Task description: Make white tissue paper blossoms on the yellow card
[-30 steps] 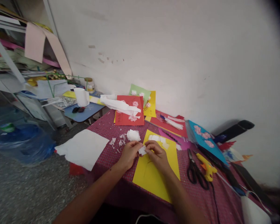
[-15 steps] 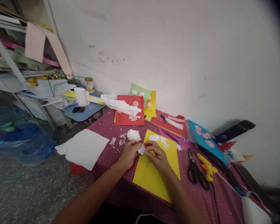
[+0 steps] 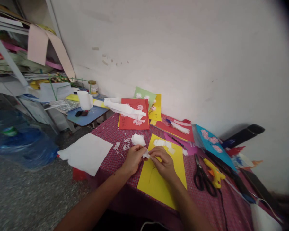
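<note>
Over the ten o'clock edge of a yellow sheet [image 3: 156,189], the left hand [image 3: 134,159] and right hand [image 3: 163,162] pinch a small white paper piece [image 3: 145,154]; white paper stack [image 3: 138,139] at its eleven o'clock, black scissors [image 3: 199,168] at four.

A red-checked cloth [image 3: 207,205] covers the bench [image 3: 105,129]; on it lie a yellow sheet [image 3: 154,190], a small pile of white paper [image 3: 138,139], torn white scraps [image 3: 117,146], black-handled scissors [image 3: 199,167] and a yellow glue gun [image 3: 215,175].
</note>
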Tool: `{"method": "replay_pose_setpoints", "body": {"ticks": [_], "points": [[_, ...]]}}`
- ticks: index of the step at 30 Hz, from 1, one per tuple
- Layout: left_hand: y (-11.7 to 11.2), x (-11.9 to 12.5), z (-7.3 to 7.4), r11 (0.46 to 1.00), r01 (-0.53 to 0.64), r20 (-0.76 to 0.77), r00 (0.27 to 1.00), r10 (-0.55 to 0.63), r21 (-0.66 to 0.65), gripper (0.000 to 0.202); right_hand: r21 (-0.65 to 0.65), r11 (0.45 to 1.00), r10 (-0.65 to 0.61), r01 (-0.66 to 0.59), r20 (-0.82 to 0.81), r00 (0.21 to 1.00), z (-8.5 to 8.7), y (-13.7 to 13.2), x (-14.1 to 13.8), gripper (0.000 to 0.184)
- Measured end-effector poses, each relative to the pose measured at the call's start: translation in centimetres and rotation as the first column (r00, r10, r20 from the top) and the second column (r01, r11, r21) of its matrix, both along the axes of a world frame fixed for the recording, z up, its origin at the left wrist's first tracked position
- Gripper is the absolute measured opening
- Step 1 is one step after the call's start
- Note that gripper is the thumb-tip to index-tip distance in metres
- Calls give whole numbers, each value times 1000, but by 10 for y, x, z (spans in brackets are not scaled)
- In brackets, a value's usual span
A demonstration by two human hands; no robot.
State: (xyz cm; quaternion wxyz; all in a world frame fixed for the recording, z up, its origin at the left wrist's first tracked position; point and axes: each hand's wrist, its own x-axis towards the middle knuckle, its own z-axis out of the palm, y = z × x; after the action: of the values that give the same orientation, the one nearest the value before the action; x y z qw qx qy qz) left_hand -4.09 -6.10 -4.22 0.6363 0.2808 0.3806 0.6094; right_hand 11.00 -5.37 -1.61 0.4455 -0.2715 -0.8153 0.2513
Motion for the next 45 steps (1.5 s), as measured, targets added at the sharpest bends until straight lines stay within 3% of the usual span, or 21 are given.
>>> {"method": "replay_pose_setpoints", "body": {"ticks": [16,19,24,31,35,45], "points": [[1,0,-3,999,-11,-17,1000,12,34,22,-23,999,-23,22,-60,998,0,-5,-1,13],[1,0,-3,999,-5,-3,1000,5,33,22,-40,998,-47,45,-44,998,1,-6,0,11],[1,1,-6,999,-11,-5,1000,11,33,22,-14,997,-81,82,45,996,0,-5,-1,27],[2,1,-11,999,-31,-125,992,36,45,19,60,993,-113,105,151,982,-9,0,-4,21],[2,1,-12,998,-36,-121,992,41,42,19,51,995,-90,83,164,982,-8,0,-3,11],[1,1,-6,999,-36,-41,999,36,14,21,52,999,-5,-3,148,989,-2,-2,1,15]]}}
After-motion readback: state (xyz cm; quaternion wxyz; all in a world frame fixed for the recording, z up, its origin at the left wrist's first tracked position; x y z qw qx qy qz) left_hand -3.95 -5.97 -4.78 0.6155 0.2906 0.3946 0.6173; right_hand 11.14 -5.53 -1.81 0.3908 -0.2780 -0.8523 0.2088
